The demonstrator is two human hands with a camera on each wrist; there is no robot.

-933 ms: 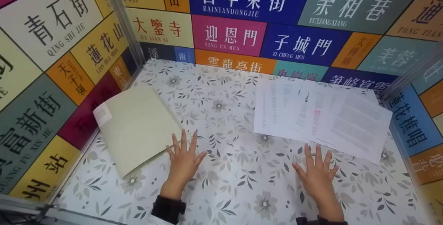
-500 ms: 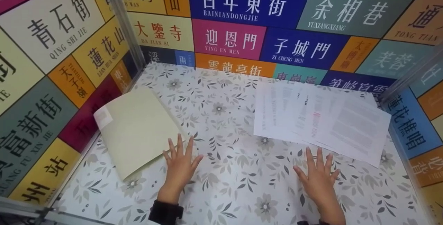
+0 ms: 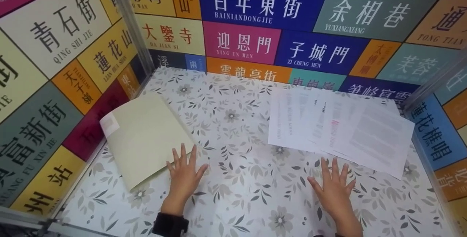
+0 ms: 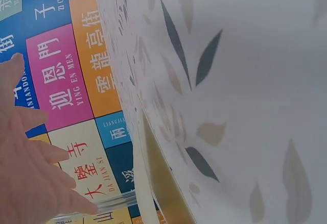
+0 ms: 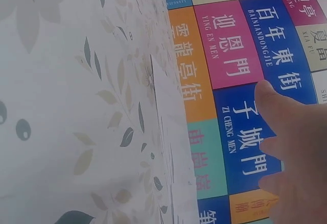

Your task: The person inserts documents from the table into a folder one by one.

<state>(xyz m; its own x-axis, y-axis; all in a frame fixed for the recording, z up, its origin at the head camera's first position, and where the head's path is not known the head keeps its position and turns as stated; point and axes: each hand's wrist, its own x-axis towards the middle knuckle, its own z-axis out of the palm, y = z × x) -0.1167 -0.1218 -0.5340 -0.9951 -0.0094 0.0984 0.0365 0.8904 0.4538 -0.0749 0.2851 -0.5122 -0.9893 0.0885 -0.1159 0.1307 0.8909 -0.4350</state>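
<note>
A pale yellow-green paper folder [image 3: 149,138] with a whitish label at its upper left corner lies on the left side of the patterned table. My left hand [image 3: 184,175] has its fingers spread, and the fingertips overlap the folder's lower right edge in the head view. The folder's open edge [image 4: 164,178] shows beyond that hand in the left wrist view. On the right, several printed sheets [image 3: 375,135] are fanned out, one with red print. My right hand [image 3: 334,186], fingers spread and holding nothing, is just below the sheets' near edge. In the right wrist view its thumb points upward.
The table [image 3: 233,178] has a white cover with grey leaves and flowers. Panels of coloured street-name signs [image 3: 240,43] enclose it at the back and both sides. A metal frame rail [image 3: 84,228] runs along the front left corner.
My left hand has drifted left and slightly nearer, its fingertips now overlapping the folder's edge. The right hand has barely moved. Folder and sheets lie as before.
</note>
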